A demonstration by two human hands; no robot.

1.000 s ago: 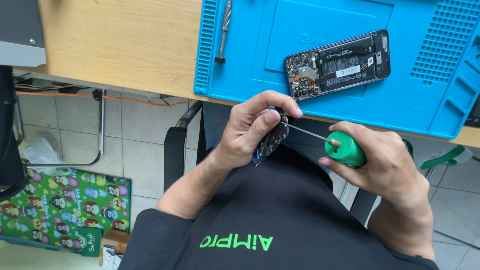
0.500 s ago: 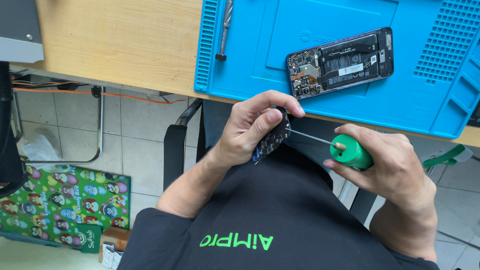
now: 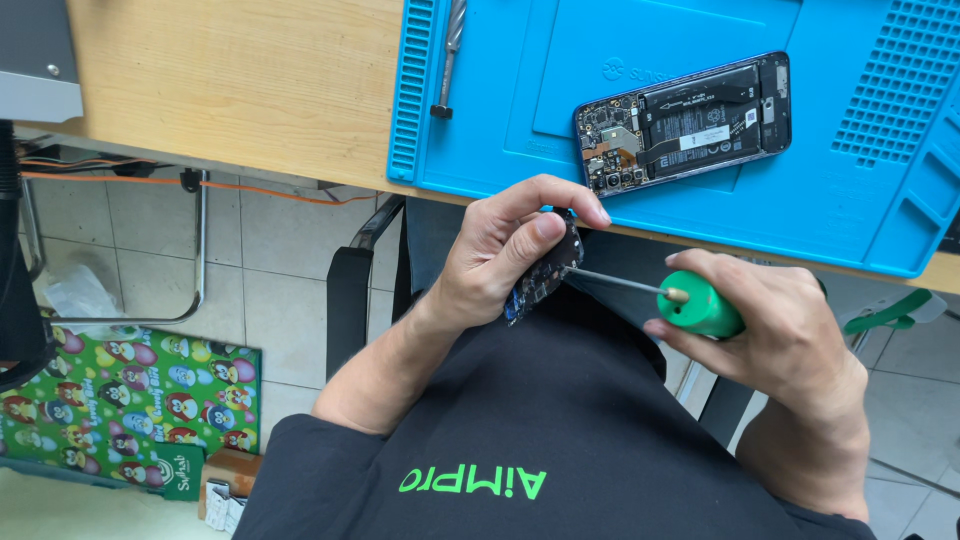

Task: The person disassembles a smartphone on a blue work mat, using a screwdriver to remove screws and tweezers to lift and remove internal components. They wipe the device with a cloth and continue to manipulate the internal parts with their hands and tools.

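L hand pinches board, R hand grips screwdriver

Location: small electronics repair workstation.
Evidence: a blue silicone repair mat with ribbed parts trays lies on a wooden tabletop; an opened smartphone with exposed battery and boards rests on it; tiled floor below.

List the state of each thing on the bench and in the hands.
Phone: back off, insides bared, flat on mat.
Mat: flat on desk.
Board: pinched in left hand.
Screwdriver: gripped in right hand, tip at the board.
Metal tool: lying loose on mat's edge.
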